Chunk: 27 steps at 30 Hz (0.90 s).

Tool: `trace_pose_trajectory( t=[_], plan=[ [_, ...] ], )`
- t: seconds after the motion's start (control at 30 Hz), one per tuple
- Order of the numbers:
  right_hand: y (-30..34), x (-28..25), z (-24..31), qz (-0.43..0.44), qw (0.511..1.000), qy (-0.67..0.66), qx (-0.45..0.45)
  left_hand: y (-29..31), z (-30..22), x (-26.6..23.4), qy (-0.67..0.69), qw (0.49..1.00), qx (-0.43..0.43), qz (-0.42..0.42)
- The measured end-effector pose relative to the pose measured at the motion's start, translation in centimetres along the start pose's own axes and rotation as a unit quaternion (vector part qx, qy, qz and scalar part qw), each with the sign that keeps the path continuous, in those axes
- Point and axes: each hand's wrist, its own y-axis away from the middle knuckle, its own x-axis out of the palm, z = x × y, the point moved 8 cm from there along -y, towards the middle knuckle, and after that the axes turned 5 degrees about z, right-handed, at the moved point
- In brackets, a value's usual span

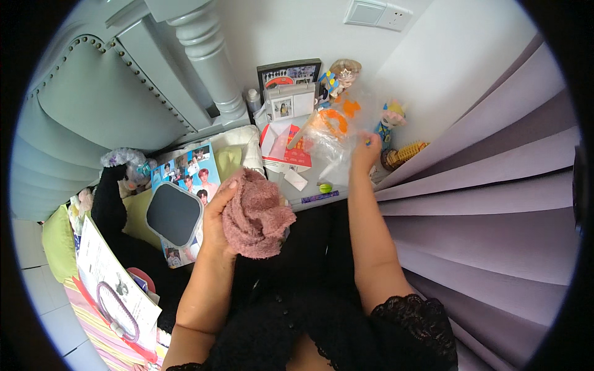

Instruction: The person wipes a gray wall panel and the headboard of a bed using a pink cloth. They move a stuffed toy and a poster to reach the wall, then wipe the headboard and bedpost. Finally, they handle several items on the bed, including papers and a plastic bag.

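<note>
In my left hand (216, 219) is a bunched, dusty-pink fluffy cloth (257, 213), held up in front of me with the fingers wrapped round its side. My right hand (367, 151) reaches out over the bedside surface, its fingers pinched at the edge of a clear plastic bag (334, 139) with orange print. The bag hangs crumpled over the items below. Beneath and beside it lie a red and white card (284, 145), a small white packet (296, 180), a green striped ball (325, 188) and a purple stick-shaped packet (320, 197).
At the back stand a framed picture (289, 70), a white photo holder (291, 104) and dolls (390, 115). A grey-faced mirror or tablet-like panel (175, 213) lies on a photo board (204, 167) at left. Lilac curtains (482, 204) hang at right; a padded headboard (111, 105) rises at left.
</note>
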Motion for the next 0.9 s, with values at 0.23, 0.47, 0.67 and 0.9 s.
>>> trace_pose_trajectory(
  t=[0.23,0.47,0.67,0.9],
  plan=[
    [14.5,3.3,22.6,0.352,0.789,-0.499,0.066,1.2,-3.1,1.7,-0.081,0.99,0.029,0.108],
    [19.5,2.9,32.3,0.563,0.595,-0.564,-0.101,5.8,-6.5,3.9,-0.145,0.973,0.143,0.112],
    [21.9,5.0,38.2,0.507,0.603,-0.598,-0.146,12.8,-11.6,6.9,-0.283,0.843,0.456,-0.034],
    [26.4,8.3,37.3,0.625,0.581,-0.519,-0.057,30.7,-25.6,-4.3,-0.599,0.503,0.544,-0.304]
  ],
)
